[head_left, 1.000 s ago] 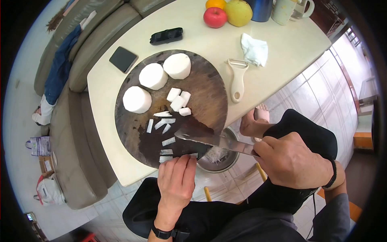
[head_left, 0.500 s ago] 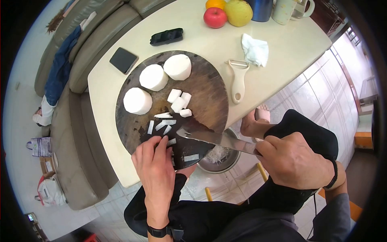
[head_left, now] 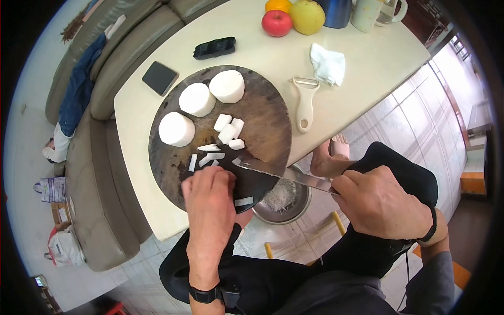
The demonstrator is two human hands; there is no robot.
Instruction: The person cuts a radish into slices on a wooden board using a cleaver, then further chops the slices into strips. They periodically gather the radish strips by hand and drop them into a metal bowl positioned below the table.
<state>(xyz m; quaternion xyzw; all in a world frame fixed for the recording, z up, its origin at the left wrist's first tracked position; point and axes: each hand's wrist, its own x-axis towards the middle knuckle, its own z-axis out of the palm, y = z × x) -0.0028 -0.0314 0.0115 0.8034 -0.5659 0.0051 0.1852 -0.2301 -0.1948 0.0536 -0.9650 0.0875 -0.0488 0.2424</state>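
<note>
Closely bunched and curled downward, the fingers of the left hand (head_left: 210,202) reach the dark lower part of a round wooden board (head_left: 268,115); whether they pinch anything is hidden beneath them. The right hand (head_left: 380,205) has its fingers wrapped shut around the handle end of a long metal knife (head_left: 294,175), whose blade slants across the board's edge with its tip over the wood. Just beside the left fingertips lie thin white strips (head_left: 211,156), while one separate flat white strip (head_left: 244,201) rests near the board's lower rim. Further up the board sit small white blocks (head_left: 227,133) in a cluster, then three thick white cylinders (head_left: 176,129) along the far left side. Below the blade, lower than the tabletop, a round metal bowl (head_left: 307,207) contains fine white shreds (head_left: 282,195). Beyond the board, a cream-coloured peeler (head_left: 305,107) and a crumpled white cloth (head_left: 328,65) lie on the pale table (head_left: 273,60), with a red apple (head_left: 276,23) farther back.
</note>
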